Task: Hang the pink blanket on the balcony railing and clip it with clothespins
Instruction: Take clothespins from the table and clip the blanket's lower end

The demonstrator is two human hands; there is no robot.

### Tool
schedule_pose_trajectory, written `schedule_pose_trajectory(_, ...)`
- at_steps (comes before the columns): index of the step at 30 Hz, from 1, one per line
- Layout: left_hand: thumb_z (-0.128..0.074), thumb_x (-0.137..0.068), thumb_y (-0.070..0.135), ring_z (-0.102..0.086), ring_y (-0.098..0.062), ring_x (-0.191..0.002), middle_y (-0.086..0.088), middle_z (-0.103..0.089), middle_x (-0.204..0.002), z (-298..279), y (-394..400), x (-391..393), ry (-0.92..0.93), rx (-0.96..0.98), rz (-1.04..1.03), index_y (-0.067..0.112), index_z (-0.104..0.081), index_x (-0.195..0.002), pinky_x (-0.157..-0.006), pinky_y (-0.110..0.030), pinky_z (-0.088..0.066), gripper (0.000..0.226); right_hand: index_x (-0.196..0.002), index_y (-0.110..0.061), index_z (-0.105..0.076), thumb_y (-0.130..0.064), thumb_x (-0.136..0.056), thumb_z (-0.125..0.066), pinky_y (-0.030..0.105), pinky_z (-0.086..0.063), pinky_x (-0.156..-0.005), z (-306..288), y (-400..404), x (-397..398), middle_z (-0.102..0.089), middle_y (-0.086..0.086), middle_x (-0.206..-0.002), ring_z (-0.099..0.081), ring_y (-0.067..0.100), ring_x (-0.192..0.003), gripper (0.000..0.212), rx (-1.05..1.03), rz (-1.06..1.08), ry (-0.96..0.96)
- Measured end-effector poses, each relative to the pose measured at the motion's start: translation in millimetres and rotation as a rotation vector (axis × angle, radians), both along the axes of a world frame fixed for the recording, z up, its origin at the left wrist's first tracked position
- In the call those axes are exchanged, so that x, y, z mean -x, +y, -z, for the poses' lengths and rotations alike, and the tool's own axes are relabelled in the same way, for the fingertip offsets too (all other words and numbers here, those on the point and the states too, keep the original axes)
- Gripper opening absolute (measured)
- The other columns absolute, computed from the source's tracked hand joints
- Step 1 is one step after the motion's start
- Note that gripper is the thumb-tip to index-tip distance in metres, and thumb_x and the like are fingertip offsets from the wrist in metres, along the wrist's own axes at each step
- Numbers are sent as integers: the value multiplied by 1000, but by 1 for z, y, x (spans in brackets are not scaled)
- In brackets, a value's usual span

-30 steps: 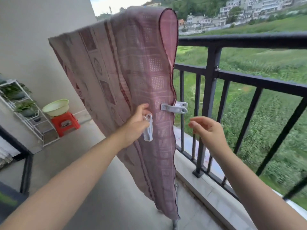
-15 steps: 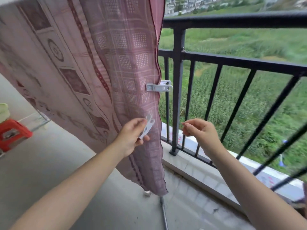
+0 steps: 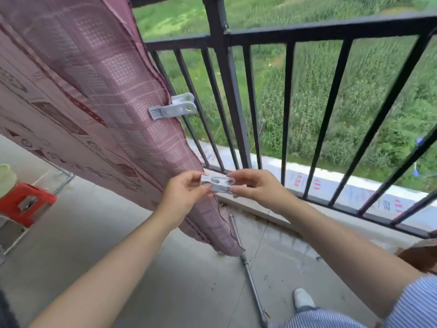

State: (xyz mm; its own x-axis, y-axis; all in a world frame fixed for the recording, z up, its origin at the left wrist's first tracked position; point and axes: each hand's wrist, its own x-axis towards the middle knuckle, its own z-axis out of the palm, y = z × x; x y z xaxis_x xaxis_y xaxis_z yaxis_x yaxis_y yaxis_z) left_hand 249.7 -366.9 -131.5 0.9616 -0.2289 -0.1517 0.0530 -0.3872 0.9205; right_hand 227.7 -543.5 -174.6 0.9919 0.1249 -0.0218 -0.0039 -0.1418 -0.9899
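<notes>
Item: pink blanket point(image 3: 94, 95), draped over the black balcony railing point(image 3: 307, 31); its free side edge hangs down along the balusters towards the balcony floor.
Fixed clothespin: one white clothespin point(image 3: 173, 109) already bites the blanket's side edge, lying roughly level, handles pointing away from the cloth towards the bars.
Loose clothespin: a second white clothespin point(image 3: 218, 183), held between both hands just beside the lower stretch of the same edge, below the fixed one.
Long axis: level, running from hand to hand, about square to the hanging edge.
Left hand point(image 3: 184, 195): fingers curled, pinching the end nearest the cloth; this hand is the nearer to the blanket and overlaps it.
Right hand point(image 3: 256, 188): fingertips pinching the outer end, on the railing side.
Hands: drawn together on the one peg.
Which end is the jaw: cannot tell.
Judged step: placing the second peg; the edge lies immediately left of the peg.
Also present: red stool point(image 3: 26, 202); metal pole point(image 3: 248, 275) on the floor.
</notes>
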Motion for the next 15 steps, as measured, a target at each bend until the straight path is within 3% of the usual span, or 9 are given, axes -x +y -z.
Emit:
schedule_pose_trajectory(2,-64,-77,-5,-65,-1,-67,1,-64,-83,5,-4,0,-79,-163,40,3,-63,-102,-69,-11,-54,26,-105,-3,-63,-4,-78,-64,33,-52,-82,9,-4,-3,-63,3,-81,-60,13,-73,27,-108,87,5)
schedule_pose_trajectory(4,-69,-72,-2,-62,-14,-83,-7,-65,-93,10,0,-7,-468,-518,149,2,-65,-104,-81,-11,-45,32,-105,7,-60,2,-82,-56,30,-56,-75,19,-11,-10,-59,2,-72,-61,10,-62,23,-320,178,95)
schedule_pose_trajectory(6,-63,-70,-1,-57,-22,-92,-16,-70,-88,15,1,-17,-920,-840,366,-1,-69,-91,-88,-25,-39,21,-98,11,-59,7,-86,-44,27,-57,-65,31,-22,-24,-54,5,-70,-61,6,-48,20,-564,240,231)
schedule_pose_trajectory(7,-54,-72,-2,-56,-24,-93,-16,-71,-84,17,0,-21,-1057,-949,466,0,-70,-84,-89,-31,-37,20,-86,9,-61,9,-86,-38,26,-58,-59,36,-27,-33,-52,8,-72,-61,9,-47,23,-666,276,305)
schedule_pose_trajectory(9,-35,-70,-1,-65,-24,-91,-11,-73,-79,19,-5,-31,-1158,-1218,659,5,-71,-74,-93,-43,-37,36,-61,1,-57,9,-81,-28,27,-54,-48,45,-29,-50,-49,11,-66,-56,19,-49,36,-824,360,430)
schedule_pose_trajectory(10,-30,-67,0,-69,-23,-86,-8,-73,-75,15,-11,-35,-1098,-1398,722,8,-71,-70,-93,-48,-41,42,-54,0,-52,8,-79,-27,24,-50,-45,51,-28,-59,-47,11,-58,-51,20,-46,36,-840,396,475)
schedule_pose_trajectory(11,-27,-64,0,-71,-22,-78,-6,-71,-68,13,-17,-40,-1042,-1547,752,10,-70,-64,-90,-50,-47,44,-52,-1,-48,7,-78,-30,21,-46,-41,58,-26,-66,-45,11,-52,-47,17,-41,34,-814,400,503)
schedule_pose_trajectory(13,-28,-60,-2,-66,-21,-61,-4,-61,-53,14,-23,-46,-1011,-1686,777,13,-64,-50,-83,-56,-50,41,-57,-5,-52,2,-82,-43,17,-39,-37,74,-18,-78,-46,11,-55,-46,11,-40,27,-491,264,455)
schedule_pose_trajectory(15,-30,-58,-3,-59,-21,-50,-4,-54,-46,13,-29,-54,-1019,-1724,756,13,-59,-43,-82,-53,-52,36,-80,-8,-64,-8,-82,-58,21,-41,-51,85,-7,-88,-53,11,-65,-51,11,-56,7,-91,4,279)
